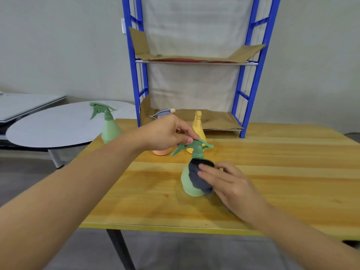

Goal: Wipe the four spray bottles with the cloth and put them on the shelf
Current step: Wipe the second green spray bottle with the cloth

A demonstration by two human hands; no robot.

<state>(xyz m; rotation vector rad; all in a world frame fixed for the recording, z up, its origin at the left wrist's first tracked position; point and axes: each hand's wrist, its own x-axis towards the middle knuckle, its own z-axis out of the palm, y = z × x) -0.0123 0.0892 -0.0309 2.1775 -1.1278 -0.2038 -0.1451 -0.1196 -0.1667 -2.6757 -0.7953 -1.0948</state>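
Plastic, smooth and matte, made up the near green spray bottle (190,182), a cone-shaped body widening to a round base, topped by a darker green trigger head. It stood upright near the middle of the wooden tabletop (272,172), its long axis vertical, the nozzle pointing toward the right edge and the trigger lever sloping down to the left. The left hand (165,133) reached in from the left, palm down, thumb and fingers pinching the spray head from above. The right hand (224,180) came from the near right corner, its fingers laid fairly straight and pressing a dark grey, soft-looking cloth (200,176) against the bottle's right side and neck. Just behind the left hand stood an orange bottle (161,152), mostly hidden, its grey spray head showing above the knuckles, and a yellow bottle (198,125) upright beside it. A second green bottle (109,127) stood at the tabletop's far left corner, nozzle pointing right. Beyond the far edge rose a blue metal shelf (253,75) with creased cardboard liners on its levels. A round grey table (58,129) sat off to the left.
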